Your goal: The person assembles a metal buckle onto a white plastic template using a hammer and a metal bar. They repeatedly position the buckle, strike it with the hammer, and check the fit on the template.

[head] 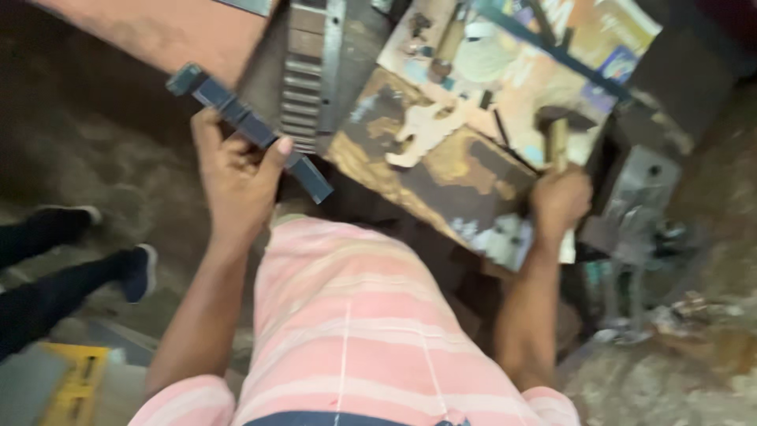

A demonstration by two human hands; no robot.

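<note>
A cluttered workbench (441, 170) fills the far side, with a toothed metal rack (303, 75) at its left. The left hand (236, 177) is clamped around a long dark bar (248, 126); the right hand (560, 201) grips a hammer (558, 138). A pale cut-out (422, 130) lies between them.

The bar (248, 130) is dark blue-grey. The shirt (355, 323) carries pink and paler pink stripes, with thin white lines. The board (441, 170) is mottled brown and ochre; the cut-out (422, 130) on it is cream. The hammer (557, 134) has a tan handle (head dark). The shoes (140, 272) are black, white-edged.
</note>
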